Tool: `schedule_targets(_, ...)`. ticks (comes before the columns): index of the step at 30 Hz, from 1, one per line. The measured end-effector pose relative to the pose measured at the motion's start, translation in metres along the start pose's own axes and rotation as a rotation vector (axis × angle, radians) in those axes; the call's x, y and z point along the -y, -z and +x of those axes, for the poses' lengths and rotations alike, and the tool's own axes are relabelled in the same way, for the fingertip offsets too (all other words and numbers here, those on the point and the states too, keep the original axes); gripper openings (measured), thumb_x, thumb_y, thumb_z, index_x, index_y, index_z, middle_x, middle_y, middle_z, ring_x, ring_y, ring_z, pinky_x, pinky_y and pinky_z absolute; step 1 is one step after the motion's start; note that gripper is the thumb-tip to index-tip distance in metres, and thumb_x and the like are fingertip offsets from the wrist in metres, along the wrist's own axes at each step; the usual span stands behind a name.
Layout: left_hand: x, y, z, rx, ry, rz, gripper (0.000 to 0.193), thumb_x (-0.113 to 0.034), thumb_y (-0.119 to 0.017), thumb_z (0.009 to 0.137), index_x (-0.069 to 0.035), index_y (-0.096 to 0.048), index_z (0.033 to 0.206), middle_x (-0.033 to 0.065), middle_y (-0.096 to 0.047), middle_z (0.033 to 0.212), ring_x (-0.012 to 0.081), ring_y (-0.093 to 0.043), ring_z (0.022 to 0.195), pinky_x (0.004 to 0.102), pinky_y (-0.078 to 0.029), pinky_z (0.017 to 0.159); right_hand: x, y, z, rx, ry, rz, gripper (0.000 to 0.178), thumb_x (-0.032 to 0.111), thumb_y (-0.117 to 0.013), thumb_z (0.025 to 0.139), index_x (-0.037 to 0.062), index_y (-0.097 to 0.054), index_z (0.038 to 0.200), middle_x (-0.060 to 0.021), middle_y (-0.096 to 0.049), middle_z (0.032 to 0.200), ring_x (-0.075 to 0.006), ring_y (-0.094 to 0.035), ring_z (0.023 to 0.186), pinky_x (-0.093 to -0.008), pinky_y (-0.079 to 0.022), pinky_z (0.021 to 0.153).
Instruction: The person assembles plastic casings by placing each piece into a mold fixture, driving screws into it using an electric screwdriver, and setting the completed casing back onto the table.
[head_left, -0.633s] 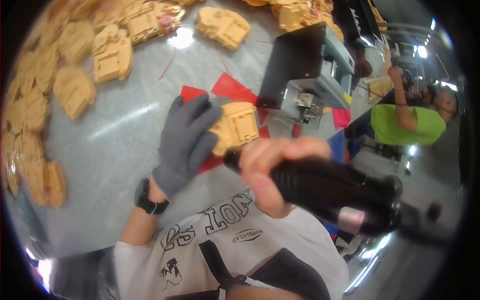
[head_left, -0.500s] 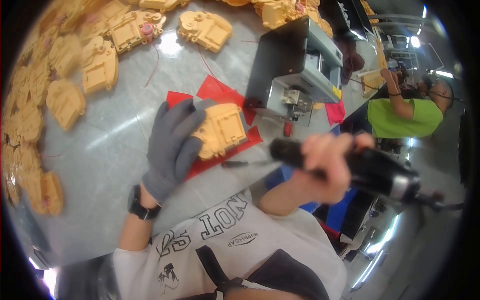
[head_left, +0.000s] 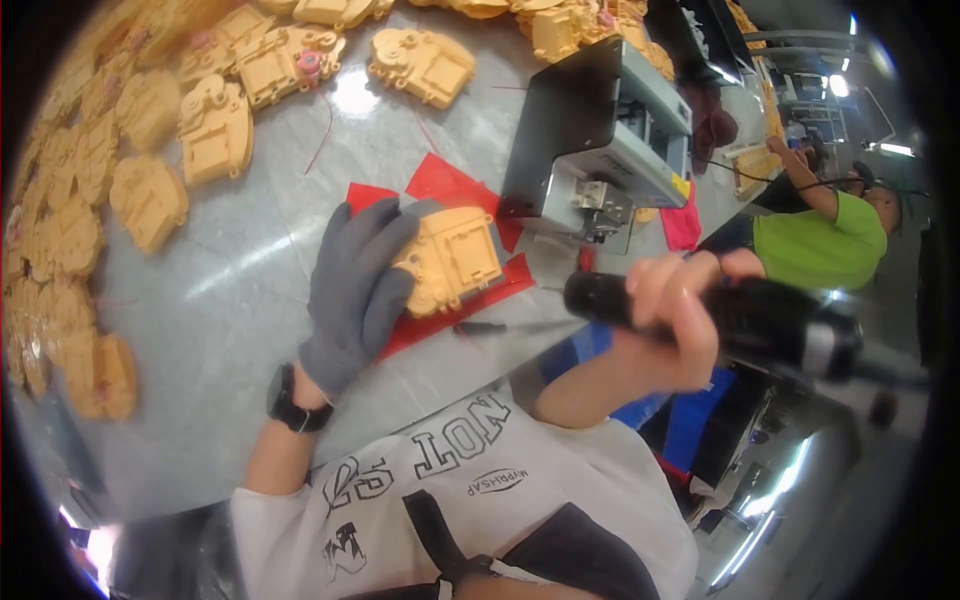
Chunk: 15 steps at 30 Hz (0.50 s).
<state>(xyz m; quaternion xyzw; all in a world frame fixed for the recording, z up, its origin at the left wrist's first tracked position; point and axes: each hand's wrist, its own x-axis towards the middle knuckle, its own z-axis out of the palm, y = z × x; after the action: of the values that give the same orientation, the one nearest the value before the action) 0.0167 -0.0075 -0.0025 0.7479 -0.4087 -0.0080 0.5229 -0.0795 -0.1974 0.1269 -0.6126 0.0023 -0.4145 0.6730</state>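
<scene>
In a grey knitted glove, my left hand [head_left: 355, 285] grips the left side of a yellow plastic housing [head_left: 460, 258], fingers over its far left edge and thumb along the near side. The housing lies with its ribbed, recessed face up, a bit of grey showing behind it. Under and around it are red sheets [head_left: 448, 182]. My bare right hand [head_left: 675, 318] is wrapped round a black power screwdriver [head_left: 770, 322], blurred by motion. It is held about level, its front end pointing left toward the housing, apart from it. A thin blurred shaft seems to extend from that end.
A black and grey bench machine [head_left: 560, 140] stands just beyond the housing, with a small red piece [head_left: 586, 258] near it. Several more yellow housings [head_left: 215, 130] crowd the table's left and far sides. At the right, a person in a green shirt [head_left: 820, 245] works.
The whole view has shifted slightly, moving the table things a little right. My right hand and the screwdriver have moved slightly right. My left hand keeps its hold on the housing.
</scene>
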Motion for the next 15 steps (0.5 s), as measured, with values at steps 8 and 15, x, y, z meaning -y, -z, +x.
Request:
schedule_targets(8, 0.003, 0.001, -0.003, -0.08, 0.066, -0.032, 0.044, -0.019, -0.05, 0.082, 0.001, -0.044, 0.121, 0.0193, -0.052, 0.114, 0.0353, -0.051, 0.105, 0.0473, -0.029, 0.101, -0.024, -0.085, 0.004, 0.097, -0.153, -0.194, 0.05, 0.003, -0.048, 0.067, 0.0007, -0.034, 0.116, -0.0069, -0.046, 0.06, -0.0167, -0.047, 0.046, -0.0325, -0.043, 0.052)
schedule_targets(15, 0.002, 0.004, -0.005, -0.106, 0.087, -0.056, 0.05, -0.02, -0.056, 0.078, 0.002, -0.041, 0.12, 0.0174, -0.054, 0.106, 0.0349, -0.053, 0.095, 0.0493, -0.031, 0.098, -0.049, -0.09, 0.011, 0.176, -0.131, -0.251, 0.047, -0.001, -0.048, 0.068, 0.0002, -0.036, 0.113, -0.0079, -0.046, 0.06, -0.0171, -0.047, 0.047, -0.0306, -0.041, 0.05)
